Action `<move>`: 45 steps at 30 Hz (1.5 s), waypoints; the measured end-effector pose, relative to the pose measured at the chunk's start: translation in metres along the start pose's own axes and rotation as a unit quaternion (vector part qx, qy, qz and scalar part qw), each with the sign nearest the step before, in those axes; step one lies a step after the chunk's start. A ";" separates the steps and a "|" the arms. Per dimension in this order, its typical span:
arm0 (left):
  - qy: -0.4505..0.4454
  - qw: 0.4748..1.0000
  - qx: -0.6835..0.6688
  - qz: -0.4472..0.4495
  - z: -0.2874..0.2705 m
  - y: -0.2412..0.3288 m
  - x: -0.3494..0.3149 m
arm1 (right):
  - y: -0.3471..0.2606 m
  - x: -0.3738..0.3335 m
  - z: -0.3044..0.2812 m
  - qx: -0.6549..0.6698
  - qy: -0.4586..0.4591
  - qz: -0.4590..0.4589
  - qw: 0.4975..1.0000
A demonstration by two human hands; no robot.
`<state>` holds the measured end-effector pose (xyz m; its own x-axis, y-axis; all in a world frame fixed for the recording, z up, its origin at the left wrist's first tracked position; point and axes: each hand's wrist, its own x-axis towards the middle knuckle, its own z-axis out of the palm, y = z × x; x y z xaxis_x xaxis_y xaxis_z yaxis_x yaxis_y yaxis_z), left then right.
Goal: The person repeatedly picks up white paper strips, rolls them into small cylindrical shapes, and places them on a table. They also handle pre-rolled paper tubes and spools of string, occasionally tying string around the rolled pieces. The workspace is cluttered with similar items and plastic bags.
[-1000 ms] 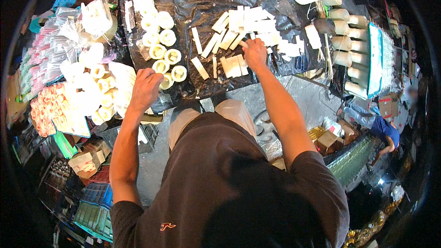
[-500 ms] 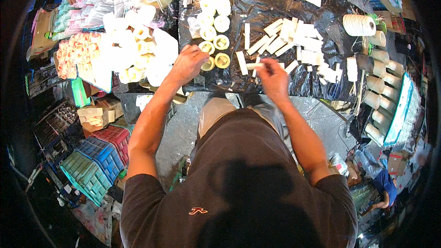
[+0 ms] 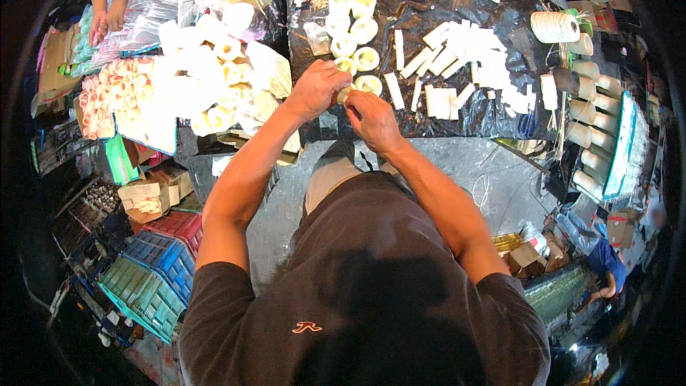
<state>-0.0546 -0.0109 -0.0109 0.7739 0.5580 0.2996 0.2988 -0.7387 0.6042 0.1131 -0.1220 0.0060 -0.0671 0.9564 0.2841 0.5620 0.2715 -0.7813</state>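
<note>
At the table's near edge, my left hand closes its fingers round the rim of a pale yellow cup, the nearest in its row. My right hand meets it there, its fingertips pinched together over the same cup. Whatever lies between those fingertips is hidden. Beside them stands another pale yellow cup, and a double row of similar round cups runs away from me. To the right lie loose pale flat strips, with a bright heap of strips and blocks beyond.
Black plastic sheeting covers the table. A spool of cord and stacked pale cylinders stand at the right. Orange-white pieces and bagged goods sit at the left, near another person's hands. Plastic crates stand lower left.
My right hand has moved left from the strips to the cup at my left hand. The pale strip it held no longer shows. My left hand stays at the nearest cup.
</note>
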 end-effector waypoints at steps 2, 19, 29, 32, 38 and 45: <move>0.001 1.000 -0.002 0.003 -0.003 0.002 0.001 | 0.003 -0.003 0.007 -0.010 -0.011 0.047 0.999; -0.040 0.999 -0.022 0.012 -0.006 -0.010 0.000 | -0.002 -0.009 -0.005 -0.183 -0.151 0.068 0.969; -0.033 0.999 -0.021 0.028 -0.007 -0.006 0.000 | -0.002 0.011 0.004 -0.229 -0.299 0.135 0.917; -0.062 0.998 -0.021 0.009 -0.016 0.001 -0.003 | -0.003 0.007 0.000 -0.183 -0.236 0.129 0.946; 0.073 0.981 -0.055 -0.173 -0.016 0.034 -0.049 | 0.002 -0.029 -0.031 -0.058 -0.102 0.129 0.985; 0.048 0.918 -0.113 -0.376 0.044 0.058 -0.139 | 0.064 -0.080 -0.060 -0.275 -0.123 0.146 0.942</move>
<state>-0.1201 -0.1475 -0.0500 0.3399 0.9170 -0.2089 0.5972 -0.0389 0.8011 0.2034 -0.1876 -0.0334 0.0058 0.9961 -0.0878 0.9236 -0.0389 -0.3813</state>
